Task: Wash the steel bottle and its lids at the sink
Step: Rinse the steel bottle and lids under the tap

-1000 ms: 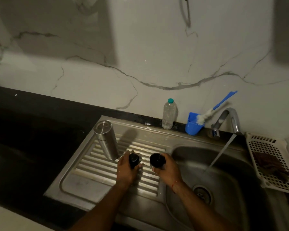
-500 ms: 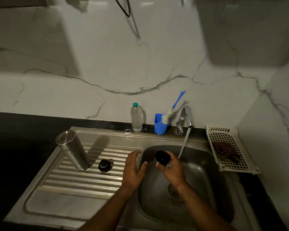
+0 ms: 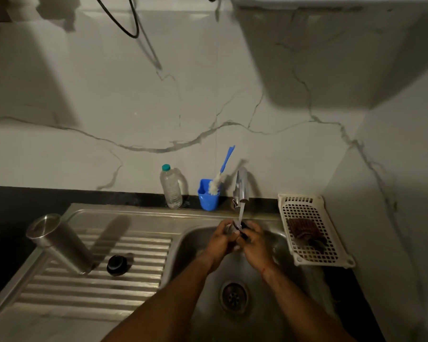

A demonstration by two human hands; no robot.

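The left hand [image 3: 220, 240] and the right hand [image 3: 255, 243] meet over the steel sink basin [image 3: 195, 239], fingers of both curled round a small black round lid [image 3: 240, 227] held under the running water [image 3: 241, 213] from the chrome tap [image 3: 241, 185]. On the ribbed drainboard [image 3: 139, 275] to the left, a second black round lid [image 3: 117, 265] lies just beside the upright cylindrical steel bottle [image 3: 59, 243]. A white perforated plastic basket [image 3: 304, 202] sits on the desk to the right of the basin.
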